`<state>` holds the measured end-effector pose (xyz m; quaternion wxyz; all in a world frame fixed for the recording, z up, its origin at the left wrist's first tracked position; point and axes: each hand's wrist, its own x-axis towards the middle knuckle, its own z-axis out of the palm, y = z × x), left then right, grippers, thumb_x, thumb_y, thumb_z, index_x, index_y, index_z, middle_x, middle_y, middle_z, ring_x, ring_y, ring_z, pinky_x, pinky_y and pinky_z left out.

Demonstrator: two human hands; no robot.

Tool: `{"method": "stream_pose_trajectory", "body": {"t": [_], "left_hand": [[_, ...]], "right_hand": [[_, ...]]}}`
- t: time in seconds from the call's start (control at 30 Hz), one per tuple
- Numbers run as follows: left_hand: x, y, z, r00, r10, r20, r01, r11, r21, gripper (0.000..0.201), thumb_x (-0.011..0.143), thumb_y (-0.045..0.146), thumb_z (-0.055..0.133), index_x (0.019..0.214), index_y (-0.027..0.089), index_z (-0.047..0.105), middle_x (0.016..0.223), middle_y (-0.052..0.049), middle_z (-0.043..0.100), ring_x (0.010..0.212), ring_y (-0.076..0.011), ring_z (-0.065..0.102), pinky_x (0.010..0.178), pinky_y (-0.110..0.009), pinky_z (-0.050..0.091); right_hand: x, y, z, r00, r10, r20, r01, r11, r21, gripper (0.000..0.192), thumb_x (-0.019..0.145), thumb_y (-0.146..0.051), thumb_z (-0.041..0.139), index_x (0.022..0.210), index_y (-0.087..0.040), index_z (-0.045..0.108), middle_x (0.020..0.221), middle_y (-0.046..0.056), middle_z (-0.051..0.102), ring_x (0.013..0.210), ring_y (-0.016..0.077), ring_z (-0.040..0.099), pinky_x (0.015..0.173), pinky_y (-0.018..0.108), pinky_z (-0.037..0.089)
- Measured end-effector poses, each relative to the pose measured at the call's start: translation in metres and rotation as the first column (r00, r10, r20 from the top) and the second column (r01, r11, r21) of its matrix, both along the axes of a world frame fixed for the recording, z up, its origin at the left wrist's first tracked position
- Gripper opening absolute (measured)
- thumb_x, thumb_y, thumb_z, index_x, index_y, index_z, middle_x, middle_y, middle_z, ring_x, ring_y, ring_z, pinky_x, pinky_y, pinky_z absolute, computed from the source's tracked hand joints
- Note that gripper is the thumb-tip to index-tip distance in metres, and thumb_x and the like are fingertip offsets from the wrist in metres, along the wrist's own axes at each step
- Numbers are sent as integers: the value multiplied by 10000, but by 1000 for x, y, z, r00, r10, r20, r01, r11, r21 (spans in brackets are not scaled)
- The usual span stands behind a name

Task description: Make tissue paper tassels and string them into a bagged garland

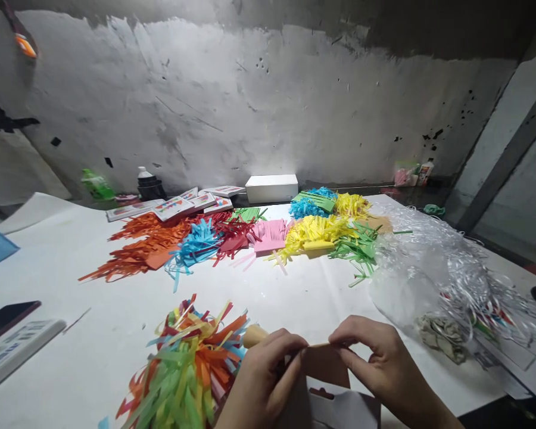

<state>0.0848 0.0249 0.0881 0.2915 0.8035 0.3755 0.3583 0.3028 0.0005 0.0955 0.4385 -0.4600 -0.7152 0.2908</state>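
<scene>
A person's left hand and right hand pinch the top edge of a brown paper bag at the near edge of the white surface, fingers clamped on the paper, wrists low. The bag's mouth is apparently being folded; creasing it evenly looks next. A multicoloured fringed paper tassel lies just left, with heaps of cut coloured paper strips beyond.

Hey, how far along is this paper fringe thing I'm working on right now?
Looks done: a bunch of mixed-colour fringe is gathered on a wooden stick. In hand: the left hand and right hand pinch the top edge of a brown paper piece beside the stick. Left: rows of cut fringe in orange, blue, red, pink, yellow and green lie unused on the white table.
</scene>
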Motion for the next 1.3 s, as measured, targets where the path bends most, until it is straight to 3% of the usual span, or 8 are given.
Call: {"method": "stream_pose_trajectory", "body": {"t": [0.2, 0.4, 0.7, 0.9, 1.03, 1.13, 1.2, 1.3], "left_hand": [[-1, 1, 3, 1000, -7, -17, 8, 1000, 29, 176, 941, 239, 513, 882, 218, 677, 749, -13, 679, 648, -148, 623, 588, -207, 442], [0, 1, 7, 999, -24, -27, 23, 1000, -10, 185, 939, 238, 508, 892, 210, 684, 769, -26, 695, 668, -157, 644, 609, -214, 466], [0, 3, 5, 1000, -5, -16, 4, 997, -72, 190, 944, 267, 514, 882, 212, 684, 783, -25, 701, 689, -162, 647, 633, -224, 472], [3, 6, 4, 999, 41, -21, -44, 990, -135, 228, 946, 294, 492, 844, 203, 674, 779, -35, 709, 714, -183, 651, 650, -251, 472], [3, 14, -1, 993, 110, -40, -115, 979, -166, 251, 932, 301, 493, 794, 200, 678, 750, -41, 715, 709, -204, 654, 656, -279, 485], [0, 25, -10, 983, 182, -10, -181, 967, -178, 216, 926, 331, 517, 907, 205, 690, 879, -68, 755, 840, -243, 698, 746, -328, 524], [-2, 32, -15, 967, 247, 60, -232, 954, -189, 293, 913, 350, 552, 1154, 208, 639, 1159, -115, 729, 990, -267, 702, 825, -371, 543], [-4, 34, -19, 949, 283, 138, -244, 938, -246, 509, 909, 381, 574, 1378, 207, 477, 1433, -175, 563, 1011, -267, 711, 853, -416, 562]], "right_hand": [[0, 3, 7, 999, -10, -38, 4, 990, -144, 103, 884, -210, 632, 853, -214, 730, 813, -1, 723, 781, 146, 688, 696, 211, 512], [-2, 7, 8, 998, -17, -66, 11, 996, -85, 139, 842, -111, 634, 819, -215, 723, 808, -13, 714, 790, 134, 678, 735, 204, 507], [0, 8, -8, 1000, -2, -6, 3, 976, 219, 254, 846, -17, 581, 924, -217, 717, 907, 36, 667, 847, 162, 647, 712, 241, 519], [3, 6, -9, 970, -123, 210, -34, 788, 615, 277, 879, -4, 552, 1012, -189, 711, 794, 49, 566, 758, 181, 510, 643, 301, 440], [10, 0, -12, 995, 98, -27, -75, 885, 459, 218, 908, -76, 612, 1001, -248, 709, 770, 11, 530, 726, 158, 523, 617, 269, 448], [13, -2, -27, 913, 40, -407, 86, 954, 286, 173, 943, -211, 629, 1075, -308, 686, 814, 1, 568, 789, 163, 583, 725, 290, 503], [9, -1, -42, 857, -119, -501, 176, 982, 68, 428, 927, -307, 663, 1335, -341, 540, 1017, 37, 640, 951, 200, 634, 849, 343, 524], [-9, -3, -63, 836, -249, -489, 104, 947, -303, 923, 863, -424, 721, 1562, -343, 124, 1224, 87, 628, 987, 232, 682, 819, 374, 568]]}}
